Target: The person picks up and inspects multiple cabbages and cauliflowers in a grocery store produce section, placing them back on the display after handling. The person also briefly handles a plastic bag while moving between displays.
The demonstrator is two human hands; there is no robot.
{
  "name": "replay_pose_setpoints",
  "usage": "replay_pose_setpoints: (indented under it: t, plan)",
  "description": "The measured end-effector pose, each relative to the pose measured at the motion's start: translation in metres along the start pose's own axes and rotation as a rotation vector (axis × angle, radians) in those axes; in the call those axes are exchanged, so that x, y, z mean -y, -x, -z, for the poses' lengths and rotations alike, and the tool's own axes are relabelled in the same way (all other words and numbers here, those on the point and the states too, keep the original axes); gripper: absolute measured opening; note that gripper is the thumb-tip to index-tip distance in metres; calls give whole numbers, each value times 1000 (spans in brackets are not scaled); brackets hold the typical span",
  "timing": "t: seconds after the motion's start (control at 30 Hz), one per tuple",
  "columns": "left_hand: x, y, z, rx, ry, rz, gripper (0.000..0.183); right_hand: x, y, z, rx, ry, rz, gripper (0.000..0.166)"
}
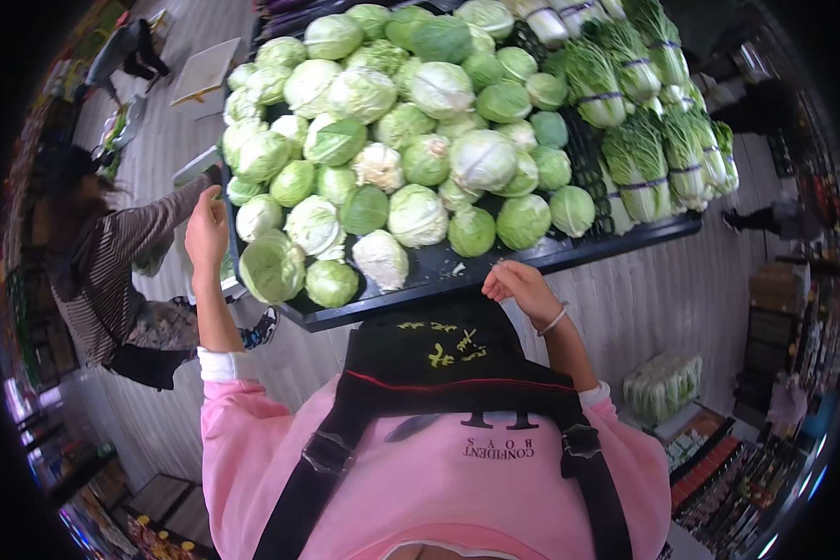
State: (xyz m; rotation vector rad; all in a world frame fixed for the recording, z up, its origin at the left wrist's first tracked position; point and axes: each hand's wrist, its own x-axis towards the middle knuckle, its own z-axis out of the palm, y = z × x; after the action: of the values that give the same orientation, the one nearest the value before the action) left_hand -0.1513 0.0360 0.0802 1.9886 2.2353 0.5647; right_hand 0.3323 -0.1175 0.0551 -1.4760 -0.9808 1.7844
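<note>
My left hand (pixel 207 227) is raised beside the left edge of a black display stand (pixel 322 318), close to the round cabbages (pixel 257 218) there; its far side is hidden, so whether it touches anything is unclear. My right hand (pixel 518 283), with a bracelet at the wrist, hovers at the stand's near edge with fingers loosely curled and nothing visible in them. Round green cabbages (pixel 472 231) are heaped over the stand. A pale, trimmed cabbage (pixel 381 260) and a hollow-looking cabbage (pixel 271 267) lie near the front edge. Leaf scraps (pixel 455 269) lie on the black surface.
Banded napa cabbages (pixel 637 164) stand at the stand's right end. A person in a striped top (pixel 140 224) reaches towards the left side, and another person (pixel 122 52) bends farther back. A white box (pixel 206 73) is on the floor. Wrapped vegetables (pixel 663 385) lie at right.
</note>
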Motion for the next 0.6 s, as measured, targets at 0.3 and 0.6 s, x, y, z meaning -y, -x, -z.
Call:
replay_pose_setpoints:
  t: [0.3,0.6]
  plan:
    - [-220,33,-92,331,522,-214,39,-35,6,136,-366,382,34,25]
    - [-349,13,-169,381,133,-527,97,-15,-41,211,-540,1081,333,67]
